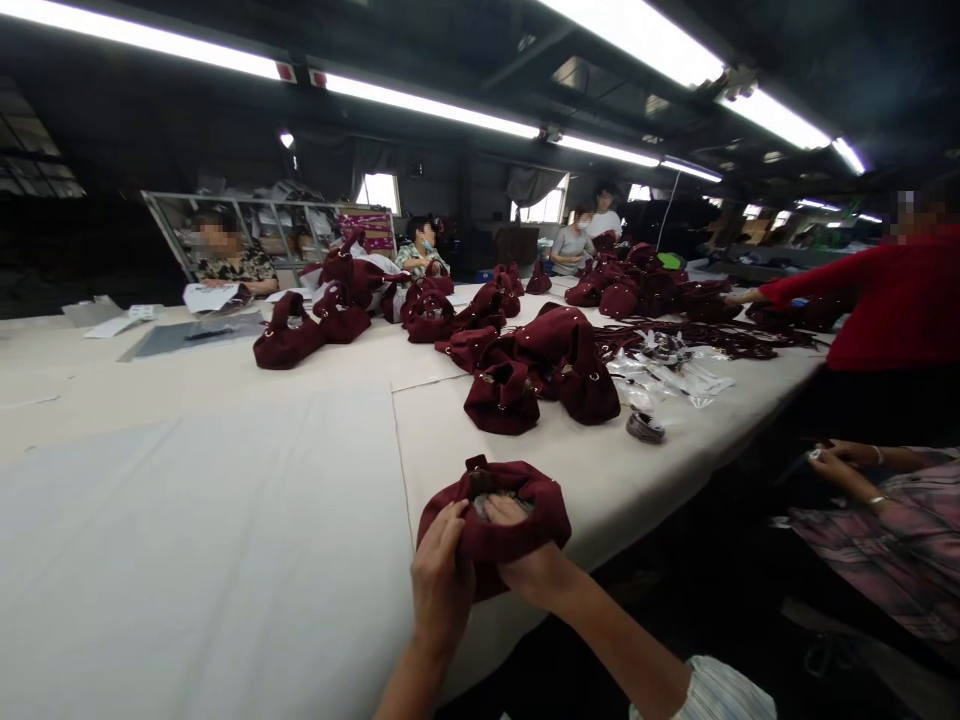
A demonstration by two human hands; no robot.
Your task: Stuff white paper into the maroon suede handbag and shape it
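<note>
Dark red suede-like cloth fills both hands: the left hand (441,580) clenches the near side of a small pouch (495,520), while the right hand (525,560) grips its rim, fingers tucked into the open mouth. The pouch rests at the near edge of the table (225,500), right between the hands. The step in hand looks like working the mouth open or turning it; next calls for steady, even pulling around the rim. More pouches (540,365) lie heaped beyond.
</note>
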